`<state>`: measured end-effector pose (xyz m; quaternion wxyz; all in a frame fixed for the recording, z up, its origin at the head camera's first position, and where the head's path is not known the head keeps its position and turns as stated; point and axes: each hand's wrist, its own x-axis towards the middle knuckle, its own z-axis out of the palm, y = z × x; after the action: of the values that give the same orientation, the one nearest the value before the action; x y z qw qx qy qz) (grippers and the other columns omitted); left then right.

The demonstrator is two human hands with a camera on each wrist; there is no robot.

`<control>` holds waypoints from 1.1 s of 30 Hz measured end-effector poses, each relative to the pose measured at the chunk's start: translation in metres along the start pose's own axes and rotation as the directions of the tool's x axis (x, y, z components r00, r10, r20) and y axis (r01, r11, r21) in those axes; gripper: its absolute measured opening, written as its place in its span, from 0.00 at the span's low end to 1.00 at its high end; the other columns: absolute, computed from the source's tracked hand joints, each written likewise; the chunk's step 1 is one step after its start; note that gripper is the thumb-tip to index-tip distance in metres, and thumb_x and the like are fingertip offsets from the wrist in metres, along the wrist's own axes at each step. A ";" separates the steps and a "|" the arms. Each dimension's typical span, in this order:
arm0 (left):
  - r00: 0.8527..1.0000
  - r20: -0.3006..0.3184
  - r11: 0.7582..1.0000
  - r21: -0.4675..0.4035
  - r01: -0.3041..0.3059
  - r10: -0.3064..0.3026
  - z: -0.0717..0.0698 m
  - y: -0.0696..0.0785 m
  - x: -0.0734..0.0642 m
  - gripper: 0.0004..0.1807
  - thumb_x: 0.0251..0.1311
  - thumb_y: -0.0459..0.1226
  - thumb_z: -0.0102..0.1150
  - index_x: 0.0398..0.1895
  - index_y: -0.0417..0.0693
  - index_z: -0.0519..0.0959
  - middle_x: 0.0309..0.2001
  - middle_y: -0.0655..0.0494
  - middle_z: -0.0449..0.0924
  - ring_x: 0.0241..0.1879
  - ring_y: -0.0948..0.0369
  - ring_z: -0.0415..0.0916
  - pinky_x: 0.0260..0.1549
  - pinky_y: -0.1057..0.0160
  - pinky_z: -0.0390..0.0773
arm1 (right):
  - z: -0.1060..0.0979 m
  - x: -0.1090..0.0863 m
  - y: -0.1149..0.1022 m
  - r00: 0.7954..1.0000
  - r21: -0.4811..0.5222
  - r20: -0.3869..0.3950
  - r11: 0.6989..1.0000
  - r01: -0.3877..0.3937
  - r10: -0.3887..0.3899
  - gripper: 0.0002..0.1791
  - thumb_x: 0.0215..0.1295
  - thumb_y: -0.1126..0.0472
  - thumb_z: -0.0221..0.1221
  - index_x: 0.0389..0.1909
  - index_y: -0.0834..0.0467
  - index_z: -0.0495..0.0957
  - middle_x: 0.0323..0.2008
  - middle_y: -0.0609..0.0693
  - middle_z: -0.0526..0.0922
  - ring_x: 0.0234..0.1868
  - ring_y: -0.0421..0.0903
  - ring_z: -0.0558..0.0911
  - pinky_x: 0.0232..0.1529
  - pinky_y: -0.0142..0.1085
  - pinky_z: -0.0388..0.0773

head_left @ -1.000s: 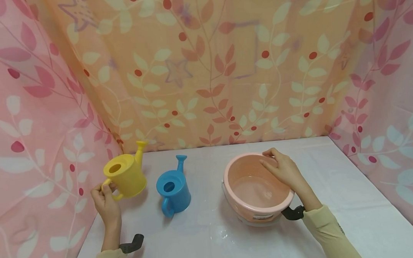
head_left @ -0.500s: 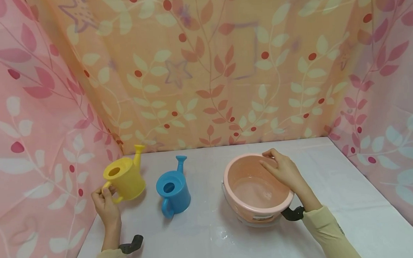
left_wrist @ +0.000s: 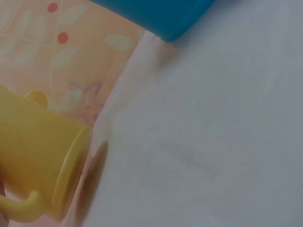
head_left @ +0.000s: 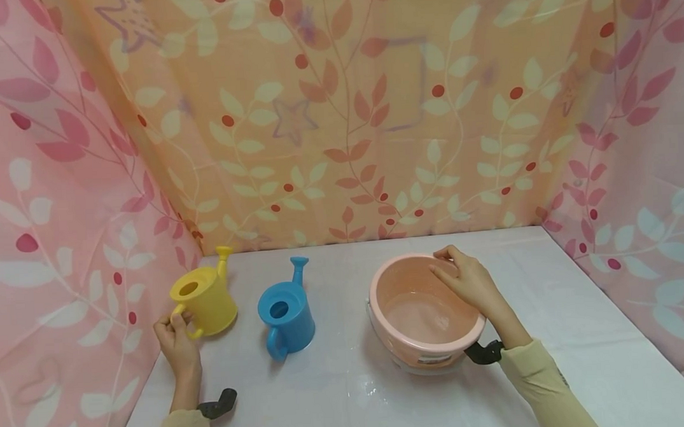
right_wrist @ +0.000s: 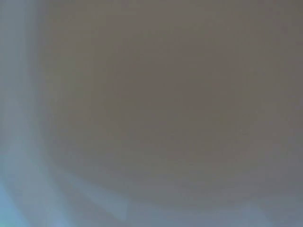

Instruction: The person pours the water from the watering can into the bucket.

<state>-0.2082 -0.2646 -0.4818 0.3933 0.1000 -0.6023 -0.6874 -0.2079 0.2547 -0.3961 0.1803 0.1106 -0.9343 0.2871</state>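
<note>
My left hand (head_left: pixel 178 349) grips the handle of a yellow toy watering can (head_left: pixel 213 306) at the table's left side. The left wrist view shows this can (left_wrist: pixel 35 151) slightly tilted, with a thin gap between its base and its shadow on the table. To its right stands a blue toy watering can (head_left: pixel 296 324), its handle toward me. My right hand (head_left: pixel 470 283) holds the far right rim of a pink bucket (head_left: pixel 396 350), thumb inside. Clear liquid with a shine lies in the bucket's bottom. The right wrist view is a close blur.
Everything stands on a white-covered table (head_left: pixel 334 290). Small wet drops (head_left: pixel 374 390) glisten on the cover before the bucket. A leaf-patterned orange curtain (head_left: pixel 343 111) closes the back, with pink curtains (head_left: pixel 50 220) at both sides.
The yellow watering can has come down toward the table and become more upright, in the left hand's hold throughout. Right hand, bucket and blue can have stayed in place.
</note>
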 end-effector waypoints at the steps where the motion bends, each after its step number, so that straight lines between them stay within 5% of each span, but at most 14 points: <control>1: 1.000 0.003 1.000 -0.015 0.004 -0.004 -0.001 -0.002 0.000 0.04 0.63 0.36 0.43 0.35 0.43 0.63 0.30 0.53 0.72 0.34 0.63 0.70 0.39 0.72 0.66 | 0.000 0.000 0.000 1.000 -0.004 -0.003 1.000 0.002 -0.002 0.19 0.56 0.48 0.56 0.43 0.55 0.70 0.41 0.54 0.78 0.43 0.54 0.76 0.41 0.50 0.70; 11: 0.999 0.023 0.996 -0.088 0.027 -0.025 -0.002 -0.011 0.004 0.04 0.63 0.35 0.42 0.35 0.42 0.63 0.30 0.51 0.71 0.34 0.61 0.70 0.38 0.70 0.65 | -0.001 0.001 -0.001 1.000 0.005 -0.006 1.000 0.005 -0.005 0.19 0.56 0.48 0.56 0.44 0.55 0.70 0.41 0.54 0.78 0.43 0.54 0.76 0.40 0.50 0.70; 19: 0.995 0.045 0.994 0.069 0.085 -0.089 -0.004 -0.006 0.000 0.05 0.64 0.38 0.40 0.35 0.46 0.61 0.30 0.52 0.70 0.36 0.63 0.70 0.33 0.72 0.68 | -0.002 0.001 -0.001 1.000 0.006 0.004 1.000 0.000 0.000 0.19 0.56 0.48 0.56 0.43 0.55 0.70 0.42 0.54 0.78 0.44 0.54 0.76 0.41 0.50 0.69; 26: 0.989 0.147 0.970 0.243 -0.008 -0.029 -0.005 -0.008 -0.008 0.09 0.65 0.38 0.38 0.38 0.40 0.61 0.32 0.49 0.69 0.35 0.63 0.68 0.34 0.76 0.67 | -0.002 0.002 -0.001 1.000 0.008 0.002 1.000 0.002 -0.002 0.19 0.56 0.48 0.56 0.44 0.55 0.70 0.42 0.54 0.78 0.44 0.54 0.76 0.41 0.51 0.69; 33: 0.989 0.146 0.946 0.323 -0.021 -0.028 -0.008 -0.012 -0.009 0.12 0.65 0.40 0.39 0.39 0.38 0.61 0.31 0.48 0.70 0.33 0.67 0.69 0.34 0.77 0.64 | -0.002 0.001 -0.001 1.000 0.021 0.006 1.000 0.001 -0.001 0.20 0.56 0.47 0.55 0.44 0.55 0.70 0.42 0.54 0.78 0.45 0.55 0.76 0.42 0.51 0.69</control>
<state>-0.2018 -0.2653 -0.4977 0.3243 0.1126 -0.7344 -0.5854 -0.2080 0.2548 -0.3936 0.1763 0.1138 -0.9317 0.2965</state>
